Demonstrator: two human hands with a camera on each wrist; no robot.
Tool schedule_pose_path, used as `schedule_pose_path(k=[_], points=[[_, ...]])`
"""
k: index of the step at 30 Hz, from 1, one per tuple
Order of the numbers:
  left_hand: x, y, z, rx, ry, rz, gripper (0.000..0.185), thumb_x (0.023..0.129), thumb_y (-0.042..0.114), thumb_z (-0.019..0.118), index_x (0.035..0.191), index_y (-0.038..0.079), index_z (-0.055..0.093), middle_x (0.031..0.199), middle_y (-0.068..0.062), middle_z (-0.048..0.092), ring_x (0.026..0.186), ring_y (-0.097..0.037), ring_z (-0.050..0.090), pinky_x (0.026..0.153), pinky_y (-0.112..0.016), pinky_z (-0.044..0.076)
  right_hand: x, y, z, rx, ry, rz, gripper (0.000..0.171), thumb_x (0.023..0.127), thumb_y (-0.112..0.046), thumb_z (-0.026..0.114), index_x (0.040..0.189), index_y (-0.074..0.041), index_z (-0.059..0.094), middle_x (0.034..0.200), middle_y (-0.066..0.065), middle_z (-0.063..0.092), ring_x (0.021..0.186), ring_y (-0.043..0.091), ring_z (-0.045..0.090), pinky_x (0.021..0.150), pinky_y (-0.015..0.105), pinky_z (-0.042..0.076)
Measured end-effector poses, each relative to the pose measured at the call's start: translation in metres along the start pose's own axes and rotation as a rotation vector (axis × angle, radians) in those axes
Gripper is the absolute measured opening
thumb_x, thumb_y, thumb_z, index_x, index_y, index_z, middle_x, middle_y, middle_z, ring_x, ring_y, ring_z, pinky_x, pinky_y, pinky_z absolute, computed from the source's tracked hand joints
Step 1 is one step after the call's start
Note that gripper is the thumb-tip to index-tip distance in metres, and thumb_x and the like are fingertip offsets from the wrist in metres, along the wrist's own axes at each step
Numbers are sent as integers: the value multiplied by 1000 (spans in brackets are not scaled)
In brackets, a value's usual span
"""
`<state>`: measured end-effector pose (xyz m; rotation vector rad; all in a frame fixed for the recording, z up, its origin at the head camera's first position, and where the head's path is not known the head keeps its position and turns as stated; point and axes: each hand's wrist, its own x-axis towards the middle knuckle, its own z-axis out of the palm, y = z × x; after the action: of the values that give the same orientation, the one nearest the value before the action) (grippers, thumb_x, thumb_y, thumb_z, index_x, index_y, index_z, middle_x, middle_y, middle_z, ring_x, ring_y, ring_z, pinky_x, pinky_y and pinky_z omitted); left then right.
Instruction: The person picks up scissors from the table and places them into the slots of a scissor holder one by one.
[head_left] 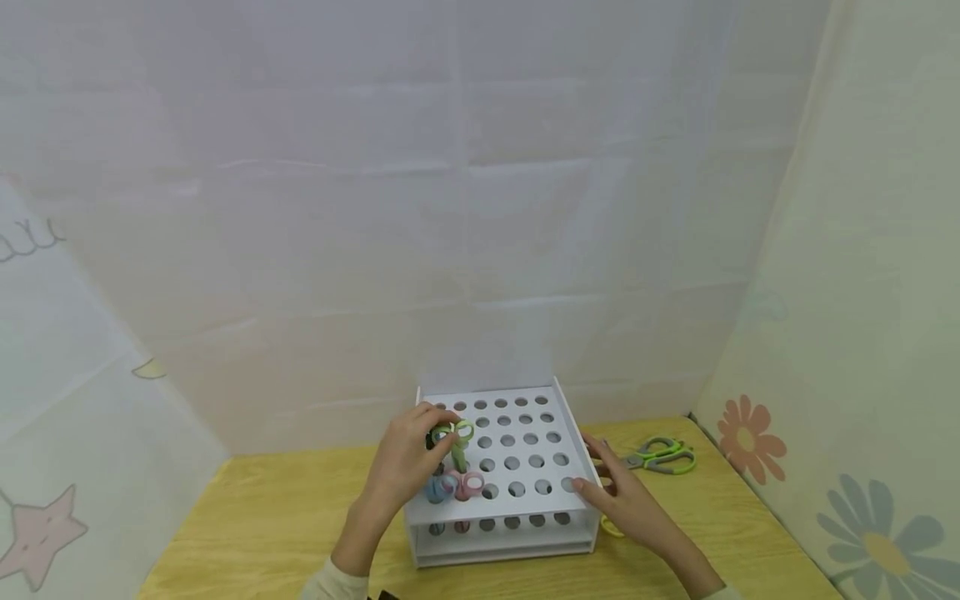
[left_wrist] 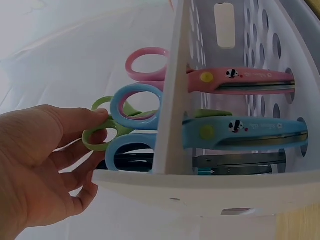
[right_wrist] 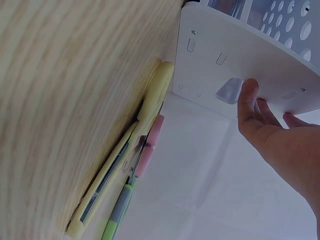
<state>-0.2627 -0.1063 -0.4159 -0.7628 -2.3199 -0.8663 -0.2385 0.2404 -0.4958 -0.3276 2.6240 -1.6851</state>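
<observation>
My left hand (head_left: 408, 446) pinches the handle of the light green scissors (head_left: 459, 446) between thumb and fingers. In the left wrist view their green lower part (left_wrist: 213, 113) passes through the top plate of the white rack (head_left: 510, 400). Beside them stand blue scissors (left_wrist: 220, 132), pink scissors (left_wrist: 245, 80) and a dark-handled pair (left_wrist: 132, 161), all in rack holes. My right hand (head_left: 626, 504) holds the rack's right side wall, thumb over the upper edge. Its fingers touch the outer face in the right wrist view, near an oblong cutout.
Right of the rack, green-and-grey scissors (head_left: 663, 457) lie on the wooden table (head_left: 285, 517). Yellow scissors (right_wrist: 135, 135) lie close to the rack's side, with a pink handle (right_wrist: 151, 145) behind them. A white cloth wall (head_left: 337, 250) rises behind the table.
</observation>
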Motion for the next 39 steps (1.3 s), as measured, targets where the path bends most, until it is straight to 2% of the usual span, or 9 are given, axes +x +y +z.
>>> schedule_pose_path(k=[3,6,13,19,22,25,30,35,39], points=[[1,-4,3,41,-19,31,21,83,13,87,102,15,77,100,5,72,101,-21,65,86,-45,51,0,0,0,-7,2,-3,77,98,-37,70,161,-21,28,165,20,14,123,33,54,84,32,54],[0,-7,6,84,-52,46,21,81,18,89,100,20,79,100,10,73,106,-21,62,89,-52,47,0,0,0,-24,4,-8,76,99,-37,69,161,-21,29,165,19,17,124,33,53,85,32,53],[-1,-9,6,139,-162,108,18,82,21,88,98,23,80,96,14,71,100,-16,53,88,-50,42,-2,2,-1,-37,5,-20,76,99,-37,69,161,-21,28,165,19,16,126,34,52,85,32,53],[1,-11,8,179,-156,194,17,82,19,88,96,24,80,93,13,72,106,-20,55,92,-53,43,-3,1,-3,-25,18,-11,76,99,-38,69,161,-23,28,165,21,13,126,34,53,85,34,53],[2,-12,9,204,-155,212,17,82,19,88,96,24,80,92,13,73,108,-21,55,95,-53,42,-2,1,-4,-27,22,-21,76,99,-38,68,161,-22,28,166,20,13,126,33,52,86,34,53],[2,-12,10,242,-185,198,16,84,21,87,98,24,80,95,13,73,105,-19,56,92,-47,42,-2,0,-4,-29,19,-30,76,99,-38,68,161,-21,28,164,19,18,125,32,52,87,33,53],[-1,-14,12,269,-255,150,17,87,26,83,103,24,79,99,14,72,93,-13,56,78,-36,40,-1,1,-3,-27,8,-38,75,99,-37,68,161,-21,28,162,19,24,125,32,52,87,31,53],[-3,-15,11,232,-274,124,16,89,26,81,105,23,79,101,13,72,93,-12,56,80,-36,41,-1,1,-2,-30,5,-38,75,99,-37,69,161,-23,29,160,20,28,125,33,53,87,32,52],[-3,-17,10,164,-266,108,16,94,29,76,109,22,76,108,11,72,99,-12,59,87,-40,45,-1,2,-1,-36,10,-36,74,99,-38,69,161,-23,29,156,20,35,124,32,54,87,31,52]])
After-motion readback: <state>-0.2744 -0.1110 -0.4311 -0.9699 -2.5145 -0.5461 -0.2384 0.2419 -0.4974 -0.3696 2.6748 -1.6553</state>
